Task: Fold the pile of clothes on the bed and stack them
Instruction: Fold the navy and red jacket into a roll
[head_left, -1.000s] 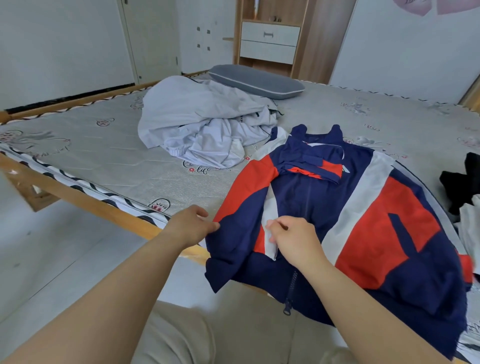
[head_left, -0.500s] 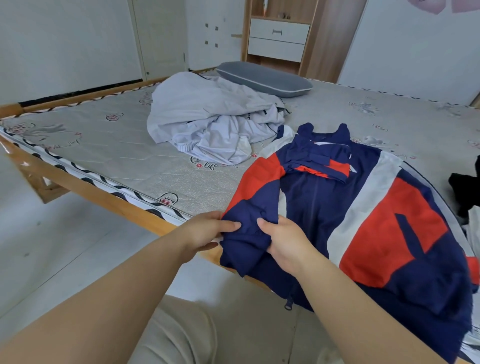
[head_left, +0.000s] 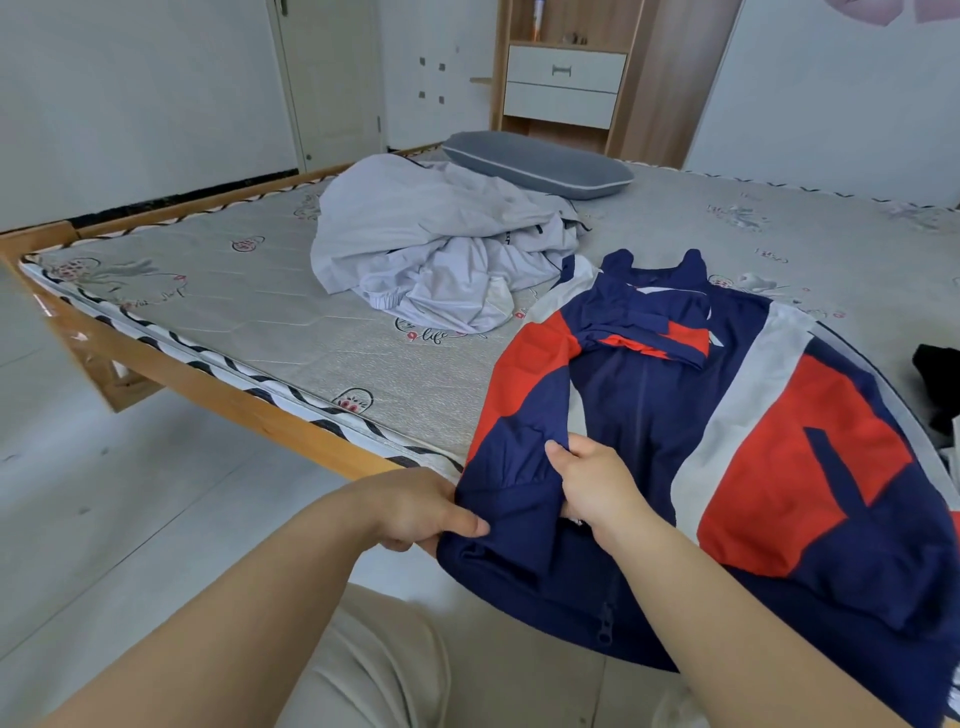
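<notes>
Both hands, left hand (head_left: 415, 514) and right hand (head_left: 597, 483), pinch jacket (head_left: 779, 441) sleeve; navy, red, white panels.

A bed (head_left: 218, 306) with a wooden frame and a patterned grey mattress carries the clothes. A crumpled pale grey garment (head_left: 436, 249) lies near its middle. Just behind that garment, a grey pillow (head_left: 540, 163) rests by the far edge. Right of the garment and touching it, a navy, red and white jacket (head_left: 753, 447) lies spread, its hem hanging over the near edge. Well right of the garment, black clothing (head_left: 940, 379) lies at the picture's edge.
</notes>
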